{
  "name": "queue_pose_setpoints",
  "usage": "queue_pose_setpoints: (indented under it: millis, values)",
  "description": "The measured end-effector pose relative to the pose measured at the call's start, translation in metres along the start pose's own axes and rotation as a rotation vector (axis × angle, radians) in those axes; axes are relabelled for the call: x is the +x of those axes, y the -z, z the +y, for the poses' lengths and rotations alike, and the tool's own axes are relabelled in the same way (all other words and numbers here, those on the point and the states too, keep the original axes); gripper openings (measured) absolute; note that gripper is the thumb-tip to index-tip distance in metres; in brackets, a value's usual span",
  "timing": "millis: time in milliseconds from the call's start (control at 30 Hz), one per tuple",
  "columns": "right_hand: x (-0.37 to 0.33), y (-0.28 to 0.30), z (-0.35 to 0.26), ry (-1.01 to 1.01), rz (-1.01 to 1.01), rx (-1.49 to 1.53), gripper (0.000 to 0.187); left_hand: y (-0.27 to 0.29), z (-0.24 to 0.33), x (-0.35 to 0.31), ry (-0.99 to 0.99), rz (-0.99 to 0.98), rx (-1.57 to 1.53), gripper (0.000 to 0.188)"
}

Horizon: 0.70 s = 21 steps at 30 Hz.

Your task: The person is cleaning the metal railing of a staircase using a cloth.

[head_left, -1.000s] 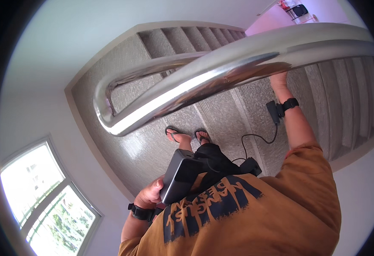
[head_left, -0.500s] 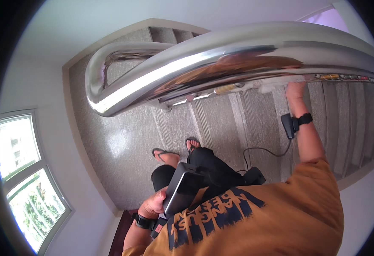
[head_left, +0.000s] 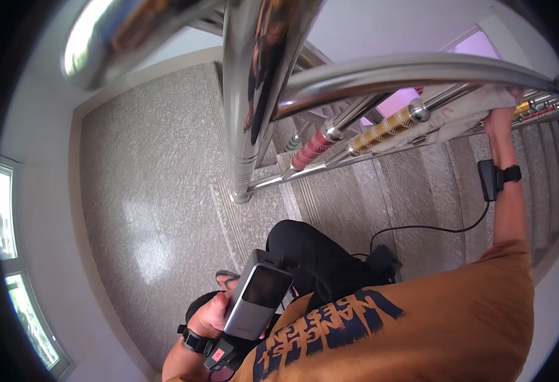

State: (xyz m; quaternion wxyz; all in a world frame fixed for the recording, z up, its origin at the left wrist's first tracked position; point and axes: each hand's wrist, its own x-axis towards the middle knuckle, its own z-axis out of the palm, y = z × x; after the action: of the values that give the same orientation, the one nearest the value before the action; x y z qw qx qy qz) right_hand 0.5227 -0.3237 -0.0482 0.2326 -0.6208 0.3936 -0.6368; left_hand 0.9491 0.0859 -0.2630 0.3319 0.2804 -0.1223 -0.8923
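Observation:
My left hand is wrapped round the side of a grey power bank with a dark glossy panel, held close to my body. My right arm stretches out to the far right, where my right hand grips a whitish cloth at the stair railing, under the curved steel handrail. The cloth hangs along the balusters; most of the right fingers are hidden in it. Nearer the newel post stand a red-sleeved baluster and a gold-sleeved one.
Speckled stone steps run off to the right. A landing spreads on the left, beside a wall with a window. A cable links my right wrist device to a black box at my waist.
My view has shifted, so the newel post and coloured balusters now show. My right hand, with the cloth, appears farther right along the railing. The left hand keeps the power bank.

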Motion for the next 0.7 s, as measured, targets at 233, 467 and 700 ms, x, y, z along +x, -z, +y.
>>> queue_pose_setpoints:
  millis: [233,467,700]
  values:
    - [0.007,0.004,0.018,0.119,0.022,0.045,0.026,0.051,-0.027,0.018,-0.016,0.078,0.150,0.115]
    - [0.020,0.019,0.032,0.207,-0.059,-0.013,0.034,0.036,-0.028,0.034,-0.058,0.089,0.299,0.116]
    - [-0.007,0.003,0.051,0.275,0.048,-0.227,0.032,0.036,-0.024,0.065,-0.033,-0.066,0.299,0.123]
